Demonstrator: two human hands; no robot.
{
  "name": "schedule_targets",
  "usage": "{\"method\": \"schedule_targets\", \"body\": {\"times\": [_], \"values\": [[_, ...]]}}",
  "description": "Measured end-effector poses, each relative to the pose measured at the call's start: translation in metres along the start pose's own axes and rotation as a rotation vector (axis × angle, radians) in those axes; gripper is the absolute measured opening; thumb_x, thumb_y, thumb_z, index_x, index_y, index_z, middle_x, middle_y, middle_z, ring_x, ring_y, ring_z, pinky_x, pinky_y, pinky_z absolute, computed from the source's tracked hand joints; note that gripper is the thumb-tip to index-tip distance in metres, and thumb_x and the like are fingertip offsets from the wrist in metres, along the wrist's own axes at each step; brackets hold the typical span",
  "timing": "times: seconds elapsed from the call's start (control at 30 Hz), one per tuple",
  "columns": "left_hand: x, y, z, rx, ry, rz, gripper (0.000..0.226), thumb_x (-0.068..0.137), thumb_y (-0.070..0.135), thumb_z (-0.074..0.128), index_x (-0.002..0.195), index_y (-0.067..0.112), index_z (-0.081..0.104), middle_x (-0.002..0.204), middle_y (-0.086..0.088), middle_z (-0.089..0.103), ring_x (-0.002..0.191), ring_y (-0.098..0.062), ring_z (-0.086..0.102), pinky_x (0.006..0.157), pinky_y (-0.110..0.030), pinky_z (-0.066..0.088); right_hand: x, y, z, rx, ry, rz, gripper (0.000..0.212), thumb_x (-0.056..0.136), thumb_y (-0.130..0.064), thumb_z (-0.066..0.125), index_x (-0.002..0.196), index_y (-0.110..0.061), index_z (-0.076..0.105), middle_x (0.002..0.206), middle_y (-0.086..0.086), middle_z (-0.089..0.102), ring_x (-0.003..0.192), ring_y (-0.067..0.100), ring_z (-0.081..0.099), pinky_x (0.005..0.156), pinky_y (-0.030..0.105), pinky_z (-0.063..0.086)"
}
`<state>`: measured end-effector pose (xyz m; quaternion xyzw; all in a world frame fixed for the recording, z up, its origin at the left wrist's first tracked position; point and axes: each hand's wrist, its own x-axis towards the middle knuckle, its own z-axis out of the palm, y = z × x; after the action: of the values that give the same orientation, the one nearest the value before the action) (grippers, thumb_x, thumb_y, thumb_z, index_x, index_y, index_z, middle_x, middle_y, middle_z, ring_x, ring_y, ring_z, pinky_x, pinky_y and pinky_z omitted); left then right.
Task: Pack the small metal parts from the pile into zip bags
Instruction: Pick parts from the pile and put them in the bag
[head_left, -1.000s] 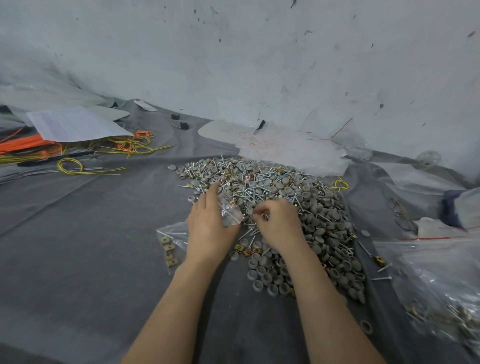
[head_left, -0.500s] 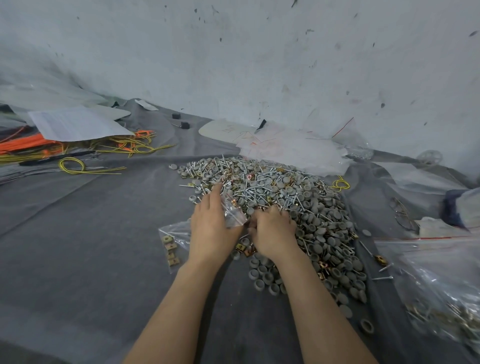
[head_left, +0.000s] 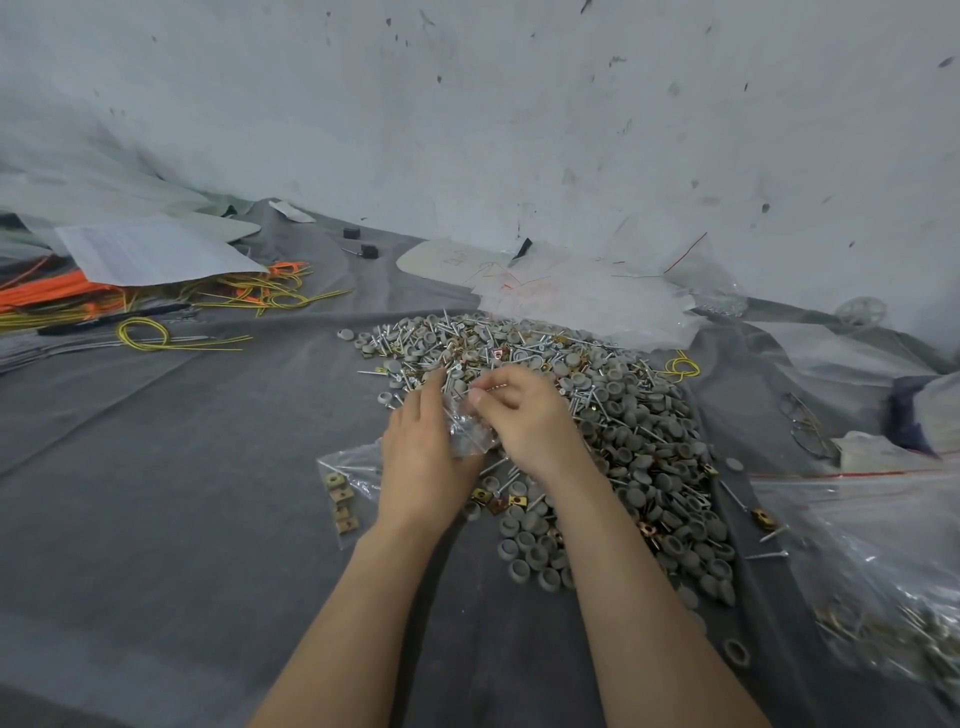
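Gripping zip bag (head_left: 466, 435), left hand (head_left: 422, 460) and right hand (head_left: 524, 415) both pinching it, paper (head_left: 150, 252), print probably illegible.

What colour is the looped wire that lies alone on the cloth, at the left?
The looped wire is yellow; the head view, the only one, shows it clearly.

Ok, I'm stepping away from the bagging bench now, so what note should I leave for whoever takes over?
Left hand grips the small zip bag; right hand pinches at its mouth.
Pile lies beyond and right of the hands, mostly unpacked.
A bag with square nuts lies left of them; a big filled bag far right.
Left to do: fill, seal, repeat.
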<state>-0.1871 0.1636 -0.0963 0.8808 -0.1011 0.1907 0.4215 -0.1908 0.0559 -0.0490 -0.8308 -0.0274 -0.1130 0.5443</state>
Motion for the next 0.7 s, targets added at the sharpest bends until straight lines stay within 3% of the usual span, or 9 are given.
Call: {"method": "schedule_targets", "body": {"times": [0.07,0.17,0.23,0.27,0.3,0.37,0.53,0.6,0.7], "values": [[0.000,-0.001,0.000,-0.005,0.008,-0.001,0.085,0.077,0.019,0.072,0.148,0.016,0.025,0.142,-0.006,0.042,0.128,-0.025,0.038,0.107,-0.038,0.032,-0.001,0.003,-0.008,-0.073,0.067,-0.013,0.007,0.094,-0.013,0.056,0.096,-0.017,0.062,0.088,-0.005,0.069,0.076,-0.001,0.063,0.060,0.002,0.044],[0.001,-0.001,0.000,-0.002,0.009,-0.004,0.086,0.077,0.019,0.071,0.149,0.017,0.025,0.142,-0.006,0.042,0.128,-0.025,0.038,0.108,-0.039,0.032,-0.006,0.011,-0.022,-0.388,0.076,-0.021,0.017,0.093,-0.014,0.057,0.107,-0.013,0.067,0.100,-0.002,0.068,0.082,0.010,0.066,0.055,0.002,0.043],[0.001,-0.001,0.000,0.000,0.006,-0.012,0.088,0.075,0.021,0.073,0.148,0.017,0.025,0.143,-0.006,0.041,0.129,-0.025,0.037,0.108,-0.040,0.032,-0.011,0.019,-0.022,-0.623,-0.059,-0.028,0.021,0.092,-0.020,0.060,0.111,-0.020,0.069,0.113,0.001,0.063,0.094,0.015,0.061,0.073,0.013,0.050],[0.002,-0.001,0.000,0.001,0.008,-0.015,0.089,0.074,0.023,0.075,0.148,0.017,0.025,0.143,-0.006,0.041,0.129,-0.025,0.037,0.107,-0.039,0.032,-0.013,0.022,-0.020,-0.754,-0.125,-0.010,0.022,0.092,-0.024,0.060,0.113,-0.025,0.068,0.119,0.003,0.058,0.106,0.020,0.055,0.089,0.029,0.049],[0.001,0.000,0.000,0.004,0.013,-0.014,0.090,0.074,0.025,0.076,0.148,0.017,0.026,0.142,-0.006,0.042,0.128,-0.025,0.037,0.107,-0.038,0.033,-0.015,0.025,-0.016,-0.856,-0.167,0.021,0.023,0.092,-0.028,0.058,0.114,-0.028,0.066,0.122,0.005,0.052,0.115,0.025,0.047,0.099,0.041,0.042],[0.001,0.000,0.001,0.007,0.027,-0.007,0.086,0.076,0.023,0.074,0.147,0.016,0.027,0.140,-0.007,0.044,0.127,-0.026,0.038,0.106,-0.037,0.032,-0.018,0.028,-0.008,-0.927,-0.153,0.060,0.023,0.094,-0.029,0.055,0.115,-0.025,0.062,0.125,0.006,0.046,0.122,0.030,0.037,0.103,0.047,0.030],[0.000,0.000,0.001,0.008,0.026,-0.004,0.083,0.078,0.019,0.071,0.148,0.016,0.026,0.141,-0.006,0.043,0.128,-0.025,0.038,0.107,-0.038,0.032,-0.018,0.035,0.000,-0.888,-0.016,0.000,0.019,0.094,-0.020,0.053,0.112,-0.016,0.055,0.119,0.005,0.049,0.116,0.025,0.043,0.099,0.041,0.034],[-0.001,0.001,0.000,0.012,0.017,0.001,0.084,0.077,0.017,0.071,0.148,0.016,0.026,0.142,-0.006,0.042,0.129,-0.023,0.037,0.108,-0.037,0.032,-0.016,0.034,-0.003,-0.698,0.115,-0.032,0.012,0.095,-0.021,0.053,0.105,-0.015,0.056,0.106,-0.001,0.056,0.098,0.015,0.052,0.087,0.027,0.043],[-0.001,0.001,0.000,0.022,-0.001,0.005,0.086,0.077,0.015,0.071,0.149,0.015,0.024,0.142,-0.005,0.041,0.129,-0.022,0.037,0.108,-0.035,0.030,-0.014,0.030,-0.008,-0.265,0.253,0.005,0.008,0.092,-0.017,0.060,0.097,-0.017,0.054,0.086,-0.009,0.057,0.074,-0.001,0.053,0.060,0.004,0.040]]}}
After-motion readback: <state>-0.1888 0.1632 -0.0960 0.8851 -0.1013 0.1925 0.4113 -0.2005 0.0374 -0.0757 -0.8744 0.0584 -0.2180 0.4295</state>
